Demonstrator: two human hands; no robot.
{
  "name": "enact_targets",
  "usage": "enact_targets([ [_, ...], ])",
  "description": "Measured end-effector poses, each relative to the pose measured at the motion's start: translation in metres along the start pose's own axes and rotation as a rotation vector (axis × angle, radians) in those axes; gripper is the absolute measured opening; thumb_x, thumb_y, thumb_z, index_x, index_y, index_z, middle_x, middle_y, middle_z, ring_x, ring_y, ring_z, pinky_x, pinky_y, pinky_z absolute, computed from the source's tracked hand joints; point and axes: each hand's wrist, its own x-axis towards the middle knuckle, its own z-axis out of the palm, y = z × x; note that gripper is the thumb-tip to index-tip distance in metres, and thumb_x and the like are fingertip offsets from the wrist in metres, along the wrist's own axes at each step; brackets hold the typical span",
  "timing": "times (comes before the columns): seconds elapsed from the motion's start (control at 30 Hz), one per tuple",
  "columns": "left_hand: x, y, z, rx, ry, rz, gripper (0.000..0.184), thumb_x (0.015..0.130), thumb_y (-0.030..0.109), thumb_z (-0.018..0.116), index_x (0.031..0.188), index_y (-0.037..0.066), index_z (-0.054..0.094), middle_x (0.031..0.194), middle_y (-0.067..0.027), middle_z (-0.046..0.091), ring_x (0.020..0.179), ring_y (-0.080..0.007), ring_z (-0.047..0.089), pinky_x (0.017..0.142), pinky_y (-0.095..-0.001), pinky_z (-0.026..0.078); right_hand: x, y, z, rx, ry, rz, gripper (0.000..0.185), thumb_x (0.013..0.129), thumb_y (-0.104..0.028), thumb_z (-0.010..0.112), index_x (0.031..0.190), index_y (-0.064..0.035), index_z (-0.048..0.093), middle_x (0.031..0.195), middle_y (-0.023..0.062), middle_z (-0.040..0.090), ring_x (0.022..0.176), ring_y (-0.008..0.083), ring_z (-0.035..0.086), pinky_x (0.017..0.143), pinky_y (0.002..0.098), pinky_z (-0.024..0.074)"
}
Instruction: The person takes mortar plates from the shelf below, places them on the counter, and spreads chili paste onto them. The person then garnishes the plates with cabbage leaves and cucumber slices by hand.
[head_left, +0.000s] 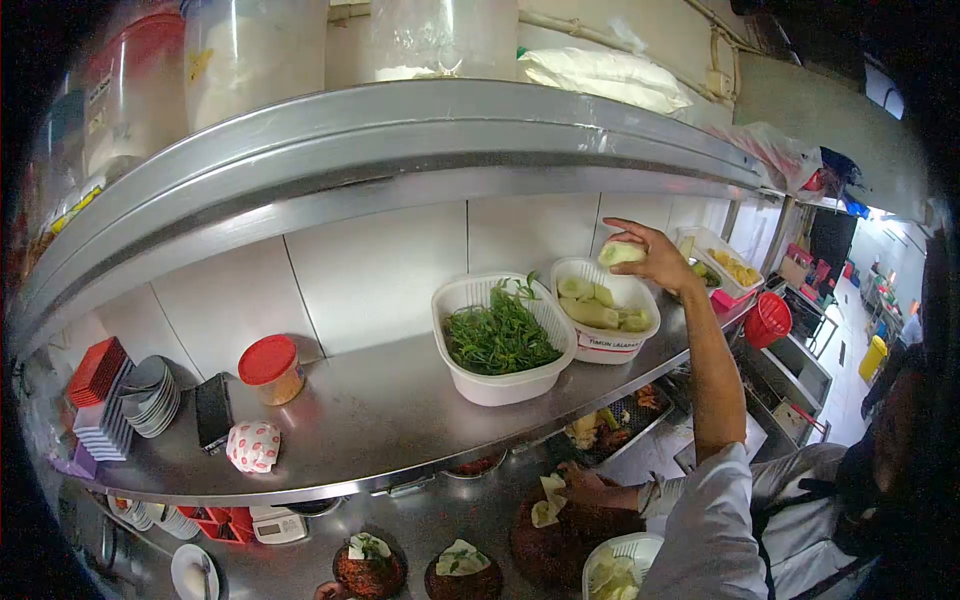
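My right hand (650, 258) is raised over a white basket (604, 345) labelled "TIMUN LALAPAN" and pinches a pale green cucumber piece (621, 253). More cucumber pieces (590, 313) lie in that basket. Beside it on the shelf, a white basket (500, 385) holds leafy green herbs (505, 335). At the bottom edge, a small part of my left hand (328, 591) shows next to a dark round dish of red paste (370, 575) topped with pale and green leaves. Most of that hand is cut off, so its grip cannot be made out.
A co-worker's hand (582, 486) is over a large dark dish (545, 555) at lower right. The steel shelf (360, 410) holds a red-lidded tub (270, 370), a phone (212, 410) and stacked dishes (150, 400). An upper shelf (420, 130) runs overhead.
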Motion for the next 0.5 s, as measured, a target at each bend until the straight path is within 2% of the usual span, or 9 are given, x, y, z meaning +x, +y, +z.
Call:
enact_targets([
  [0.03,-0.007,0.027,0.011,0.118,-0.064,0.054,0.031,0.102,0.031,0.059,0.125,0.011,0.065,0.114,-0.0048,0.069,0.104,-0.0190,0.063,0.090,-0.0364,0.048,0.000,-0.009,0.002,-0.088,0.018,-0.048,0.070,0.074,-0.004,0.086,0.138,-0.0139,0.058,0.119,0.0069,0.069,0.112,0.0185,0.064,0.100,0.0322,0.0505],
  [0.1,-0.018,0.103,0.041,0.173,-0.437,0.147,0.035,0.104,0.034,0.057,0.127,0.008,0.064,0.111,-0.0039,0.067,0.101,-0.0160,0.061,0.086,-0.0319,0.047,-0.003,-0.035,0.011,-0.221,0.042,-0.127,0.071,0.072,-0.007,0.087,0.136,-0.0145,0.059,0.116,0.0082,0.071,0.110,0.0210,0.067,0.098,0.0345,0.0515],
  [0.17,-0.013,0.157,0.067,0.363,-0.587,0.288,0.034,0.105,0.033,0.057,0.123,0.005,0.063,0.108,-0.0033,0.064,0.096,-0.0140,0.058,0.085,-0.0324,0.048,-0.009,-0.074,0.028,-0.312,0.049,-0.201,0.073,0.070,-0.009,0.088,0.136,-0.0158,0.058,0.114,0.0087,0.073,0.107,0.0233,0.069,0.096,0.0356,0.0529],
  [0.23,-0.001,0.222,0.099,0.382,-0.636,0.337,0.032,0.088,0.017,0.075,0.118,0.009,0.069,0.115,-0.0055,0.069,0.104,-0.0212,0.063,0.096,-0.0350,0.046,-0.017,-0.111,0.049,-0.283,-0.014,-0.300,0.068,0.069,-0.009,0.089,0.130,-0.0102,0.059,0.117,0.0079,0.073,0.109,0.0237,0.068,0.096,0.0350,0.0529],
  [0.27,0.008,0.256,0.118,0.500,-0.652,0.621,0.037,0.087,0.021,0.079,0.120,0.007,0.070,0.118,-0.0107,0.068,0.114,-0.0240,0.063,0.100,-0.0380,0.049,-0.023,-0.136,0.061,-0.260,-0.059,-0.310,0.067,0.069,-0.010,0.089,0.129,-0.0100,0.058,0.117,0.0079,0.073,0.110,0.0251,0.068,0.096,0.0357,0.0531],
  [0.33,0.022,0.305,0.163,0.369,-0.628,0.915,0.046,0.085,0.019,0.081,0.127,0.007,0.066,0.130,-0.0130,0.063,0.126,-0.0260,0.057,0.105,-0.0414,0.048,-0.035,-0.174,0.085,-0.215,-0.144,-0.341,0.065,0.070,-0.011,0.088,0.128,-0.0095,0.057,0.117,0.0094,0.072,0.110,0.0284,0.068,0.095,0.0376,0.0533],
  [0.37,0.032,0.315,0.187,0.213,-0.667,0.861,0.063,0.084,0.018,0.083,0.140,0.008,0.055,0.136,-0.0127,0.058,0.130,-0.0273,0.054,0.103,-0.0400,0.050,-0.041,-0.189,0.097,-0.194,-0.185,-0.361,0.064,0.071,-0.010,0.087,0.128,-0.0091,0.056,0.117,0.0110,0.072,0.109,0.0303,0.069,0.095,0.0388,0.0533],
  [0.43,0.038,0.330,0.227,0.073,-0.660,0.887,0.077,0.084,0.016,0.084,0.149,0.010,0.042,0.138,-0.0124,0.055,0.129,-0.0283,0.054,0.101,-0.0386,0.052,-0.054,-0.215,0.120,-0.183,-0.249,-0.370,0.064,0.071,-0.013,0.086,0.127,-0.0093,0.055,0.119,0.0114,0.070,0.111,0.0314,0.068,0.095,0.0400,0.0531],
  [0.5,0.037,0.334,0.255,-0.153,-0.752,0.722,0.081,0.085,0.015,0.083,0.151,0.012,0.037,0.135,-0.0136,0.056,0.126,-0.0258,0.055,0.101,-0.0385,0.053,-0.070,-0.232,0.137,-0.211,-0.294,-0.339,0.063,0.070,-0.018,0.089,0.124,-0.0107,0.057,0.123,0.0089,0.068,0.116,0.0299,0.066,0.097,0.0399,0.0525],
])
